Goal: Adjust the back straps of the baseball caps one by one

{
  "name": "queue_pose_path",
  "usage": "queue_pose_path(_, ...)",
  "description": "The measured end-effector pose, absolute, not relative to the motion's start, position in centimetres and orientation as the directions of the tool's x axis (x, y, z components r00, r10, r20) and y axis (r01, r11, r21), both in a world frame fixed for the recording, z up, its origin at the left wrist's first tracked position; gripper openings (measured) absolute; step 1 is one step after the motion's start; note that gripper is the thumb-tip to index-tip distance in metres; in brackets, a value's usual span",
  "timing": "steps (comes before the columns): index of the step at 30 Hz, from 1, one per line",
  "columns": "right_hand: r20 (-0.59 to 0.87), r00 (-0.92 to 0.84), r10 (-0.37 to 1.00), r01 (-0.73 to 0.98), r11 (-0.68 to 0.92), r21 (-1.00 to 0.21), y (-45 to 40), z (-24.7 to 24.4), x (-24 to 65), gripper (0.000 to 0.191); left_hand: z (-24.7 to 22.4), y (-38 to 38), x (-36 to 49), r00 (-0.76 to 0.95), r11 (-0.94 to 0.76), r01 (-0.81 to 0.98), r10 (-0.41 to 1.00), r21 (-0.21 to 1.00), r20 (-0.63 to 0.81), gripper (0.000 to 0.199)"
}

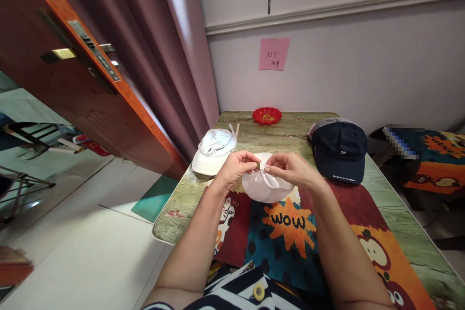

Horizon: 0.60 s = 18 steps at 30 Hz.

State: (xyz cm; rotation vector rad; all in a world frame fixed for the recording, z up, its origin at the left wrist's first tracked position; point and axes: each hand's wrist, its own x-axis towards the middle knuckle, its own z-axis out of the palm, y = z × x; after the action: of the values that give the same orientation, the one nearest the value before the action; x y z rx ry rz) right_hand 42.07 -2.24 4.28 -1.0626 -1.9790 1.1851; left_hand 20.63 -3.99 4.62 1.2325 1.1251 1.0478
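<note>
A pale pinkish-white cap is held over the table in front of me, its rounded crown toward me. My left hand pinches one side of its strap between thumb and fingertips, by a small brownish patch that may be a buckle. From the other side, my right hand pinches the strap close to the left fingertips. Whether the strap is fastened cannot be made out. To the left of my hands lies a white cap with its strap ends sticking up. On the right, a navy cap rests on top of a greyish cap, mostly hidden.
A red scalloped dish stands at the back of the wood-patterned table. Beneath my forearms lies a colourful mat with "WOW" on it. A pink note is on the wall. An open door and curtain flank the left.
</note>
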Motion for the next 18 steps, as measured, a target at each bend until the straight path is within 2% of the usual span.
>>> queue_pose_path(7, 0.124, -0.52, 0.845, 0.346, 0.341, -0.874, -2.1, 3.9, 41.4, 0.025, 4.5, -4.0, 20.8, 0.22, 0.049, 0.047, 0.974, 0.998, -0.059, 0.02)
queue_pose_path(9, 0.121, -0.498, 0.859, 0.329, 0.317, -0.89, -2.2, 3.8, 40.9, 0.027, 4.4, -4.0, 20.9, 0.214, 0.046, 0.031, 0.975, 0.998, -0.052, 0.02)
queue_pose_path(13, 0.098, -0.449, 0.888, 0.294, 0.25, -0.922, -2.4, 4.0, 41.0, 0.032, 4.2, -4.0, 20.8, 0.2, 0.041, 0.007, 0.979, 0.999, -0.041, 0.017)
queue_pose_path(18, -0.003, -0.56, 0.829, 0.403, 0.27, -0.875, -2.2, 4.5, 43.0, 0.034, 4.4, -4.0, 20.3, 0.181, 0.076, 0.029, 0.98, 0.997, -0.08, 0.017)
